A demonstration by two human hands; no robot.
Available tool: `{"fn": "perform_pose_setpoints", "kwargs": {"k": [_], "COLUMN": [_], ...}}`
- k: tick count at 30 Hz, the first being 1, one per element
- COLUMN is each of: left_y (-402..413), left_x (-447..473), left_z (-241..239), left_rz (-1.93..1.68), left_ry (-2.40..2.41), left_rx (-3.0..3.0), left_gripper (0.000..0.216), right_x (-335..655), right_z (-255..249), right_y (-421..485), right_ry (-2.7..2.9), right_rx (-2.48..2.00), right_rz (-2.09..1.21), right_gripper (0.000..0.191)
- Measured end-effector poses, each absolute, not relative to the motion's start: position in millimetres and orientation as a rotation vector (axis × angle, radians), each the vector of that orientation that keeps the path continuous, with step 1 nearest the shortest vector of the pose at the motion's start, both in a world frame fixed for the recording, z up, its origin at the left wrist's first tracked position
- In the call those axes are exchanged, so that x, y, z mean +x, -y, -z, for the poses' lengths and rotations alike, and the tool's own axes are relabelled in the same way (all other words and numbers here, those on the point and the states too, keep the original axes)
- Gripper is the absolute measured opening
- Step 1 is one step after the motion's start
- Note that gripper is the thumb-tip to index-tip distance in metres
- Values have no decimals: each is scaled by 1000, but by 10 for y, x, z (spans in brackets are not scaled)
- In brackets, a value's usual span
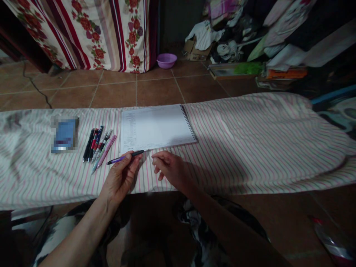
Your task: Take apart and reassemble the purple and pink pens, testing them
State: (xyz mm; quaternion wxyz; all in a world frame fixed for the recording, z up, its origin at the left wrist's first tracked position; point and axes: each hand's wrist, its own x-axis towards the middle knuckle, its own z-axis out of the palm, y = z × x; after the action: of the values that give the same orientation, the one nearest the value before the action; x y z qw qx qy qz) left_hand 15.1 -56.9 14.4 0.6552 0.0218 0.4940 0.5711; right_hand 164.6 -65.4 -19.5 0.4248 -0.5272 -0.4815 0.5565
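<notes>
My left hand (pixel 121 180) grips a purple pen with a black tip (pixel 126 157), held level just above the striped cloth (pixel 250 148). My right hand (pixel 169 168) hovers close beside it, fingers curled loosely and pinched together; I cannot see anything in them. Just beyond both hands lies an open spiral notebook (pixel 155 128) with its wire binding on the right side. A row of several pens (pixel 97 146) lies to the left of the notebook, next to my left hand.
A blurred blue item (pixel 64 135) lies on the cloth further left. Beyond the cloth is tiled floor with a purple bowl (pixel 166 60), a floral curtain (pixel 91 33) and piled clothes and boxes (pixel 236 40) at the back right.
</notes>
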Motion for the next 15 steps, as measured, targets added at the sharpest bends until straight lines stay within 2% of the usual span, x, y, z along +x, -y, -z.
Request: {"fn": "perform_pose_setpoints", "kwargs": {"k": [6,15], "left_y": [588,586], "left_x": [165,209], "left_z": [-137,-138], "left_rz": [-1261,-1241], "left_ry": [-1068,-1079], "left_rx": [40,52], "left_gripper": [19,18], "right_x": [1553,1562], "right_z": [135,138], "right_y": [606,566], "right_ry": [824,774], "right_rx": [-1226,-1186], "right_rz": [-1537,-1523], "right_gripper": [26,21]}}
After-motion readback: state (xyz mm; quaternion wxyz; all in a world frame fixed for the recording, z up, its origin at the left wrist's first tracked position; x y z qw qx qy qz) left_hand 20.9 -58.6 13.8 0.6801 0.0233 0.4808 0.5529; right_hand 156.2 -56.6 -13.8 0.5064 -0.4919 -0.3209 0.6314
